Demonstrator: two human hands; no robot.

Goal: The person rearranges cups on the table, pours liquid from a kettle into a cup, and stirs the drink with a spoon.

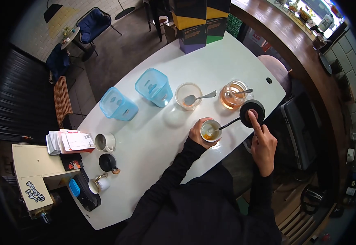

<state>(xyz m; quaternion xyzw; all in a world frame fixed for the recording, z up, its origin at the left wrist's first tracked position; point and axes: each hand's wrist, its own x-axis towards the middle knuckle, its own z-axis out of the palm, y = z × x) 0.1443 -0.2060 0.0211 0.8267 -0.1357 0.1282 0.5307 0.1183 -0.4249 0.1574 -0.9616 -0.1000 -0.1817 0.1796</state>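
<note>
My left hand [196,131] is wrapped around a small pale cup [212,138] with something orange-yellow at its bottom. Above the cup's rim ends the thin spout of a black gooseneck kettle [249,108], seen from above. My right hand [263,143] holds the kettle from the near right side, index finger stretched onto its round lid; the handle is hidden under the hand. Beyond the cup stands a clear plastic tub [181,90] with a metal spoon [190,100] in it. Right of that is a glass pot [228,100] of amber liquid, also holding a spoon.
Two blue translucent containers [119,105] stand on the white table [153,151] further left. Several mugs [105,142] and a stack of papers [74,141] are at the left end. Dark boxes [194,36] rise at the far edge; a wooden counter [292,45] runs along the right.
</note>
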